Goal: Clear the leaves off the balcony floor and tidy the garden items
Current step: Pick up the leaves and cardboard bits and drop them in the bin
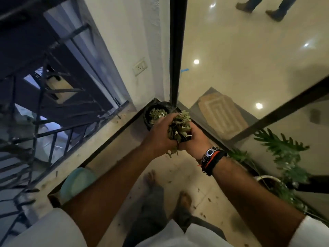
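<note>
A bunch of dry green leaves (pixel 179 128) is cupped between both my hands, held above the balcony floor. My left hand (pixel 159 135) presses the bunch from the left and my right hand (pixel 195 141), with bracelets on its wrist, closes on it from the right. Just beyond my hands, in the corner by the wall, stands a black pot (pixel 148 120) with more leaves (pixel 156 114) inside. Small leaf bits (pixel 201 213) lie scattered on the beige floor tiles near my bare feet.
A black metal railing (pixel 58 132) lines the left edge with a drop behind it. A light green round object (pixel 76 182) sits by the ledge. A potted green plant (pixel 284 157) stands at right beside a glass door. Another person's legs (pixel 263 6) show indoors.
</note>
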Demonstrator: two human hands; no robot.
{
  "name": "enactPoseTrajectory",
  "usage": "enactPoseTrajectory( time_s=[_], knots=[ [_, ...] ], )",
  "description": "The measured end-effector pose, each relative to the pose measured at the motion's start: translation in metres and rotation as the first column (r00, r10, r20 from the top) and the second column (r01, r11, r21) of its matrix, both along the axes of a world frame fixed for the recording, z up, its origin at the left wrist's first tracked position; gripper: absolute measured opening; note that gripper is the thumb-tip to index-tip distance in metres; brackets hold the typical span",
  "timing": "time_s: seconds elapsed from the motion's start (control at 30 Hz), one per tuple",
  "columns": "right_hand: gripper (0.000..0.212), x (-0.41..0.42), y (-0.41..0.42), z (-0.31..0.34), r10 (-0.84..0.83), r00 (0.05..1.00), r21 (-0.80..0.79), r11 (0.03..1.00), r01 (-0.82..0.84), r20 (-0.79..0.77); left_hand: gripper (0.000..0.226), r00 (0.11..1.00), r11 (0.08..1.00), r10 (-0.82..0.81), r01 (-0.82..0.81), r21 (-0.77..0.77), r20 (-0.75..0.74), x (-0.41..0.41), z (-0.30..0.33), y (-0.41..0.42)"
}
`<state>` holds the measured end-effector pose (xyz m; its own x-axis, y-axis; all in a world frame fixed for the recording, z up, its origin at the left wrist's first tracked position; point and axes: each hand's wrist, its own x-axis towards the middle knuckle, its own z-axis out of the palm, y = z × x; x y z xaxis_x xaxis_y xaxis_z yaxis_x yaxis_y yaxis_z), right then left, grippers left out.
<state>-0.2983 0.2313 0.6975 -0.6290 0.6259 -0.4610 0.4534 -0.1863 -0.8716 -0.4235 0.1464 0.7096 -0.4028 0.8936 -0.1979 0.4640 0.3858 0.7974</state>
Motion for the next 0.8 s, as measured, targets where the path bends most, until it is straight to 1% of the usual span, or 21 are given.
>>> enactPoseTrajectory(
  time_s=[0.07,0.17,0.23,0.37,0.43,0.6,0.7,0.8],
  knots=[
    [0.069,-0.027,0.016,-0.010,0.017,1.000,0.010,1.000,-0.017,0.010,0.085,1.000,1.000,0.022,-0.022,-0.018,-0.008,-0.025,-0.011,0.014],
    [0.070,-0.065,0.039,-0.029,0.016,1.000,-0.026,1.000,-0.016,-0.006,0.085,0.999,0.999,0.040,-0.040,-0.028,0.017,-0.063,-0.031,0.034],
    [0.072,-0.094,0.057,-0.046,0.029,1.000,-0.037,0.999,-0.029,0.005,0.085,0.999,0.998,0.043,-0.042,-0.036,0.007,-0.091,-0.047,0.052],
    [0.072,-0.151,0.093,-0.099,0.051,0.998,-0.036,0.998,-0.050,0.039,0.084,0.998,0.996,0.047,-0.049,-0.076,-0.030,-0.146,-0.097,0.089],
    [0.073,-0.175,0.110,-0.134,0.058,0.997,-0.034,0.998,-0.056,0.060,0.086,0.998,0.992,0.050,-0.052,-0.111,-0.026,-0.171,-0.134,0.106],
    [0.076,-0.232,0.157,-0.251,0.076,0.989,-0.065,0.996,-0.069,0.127,0.086,0.995,0.977,0.100,-0.092,-0.191,0.032,-0.223,-0.260,0.154],
    [0.082,-0.263,0.184,-0.339,0.149,0.980,-0.105,0.985,-0.135,0.135,0.084,0.988,0.963,0.153,-0.143,-0.230,0.027,-0.246,-0.351,0.181],
    [0.078,-0.288,0.204,-0.418,0.215,0.966,-0.050,0.976,-0.210,0.142,0.082,0.980,0.954,0.201,-0.194,-0.228,0.008,-0.265,-0.433,0.202]
  ],
)
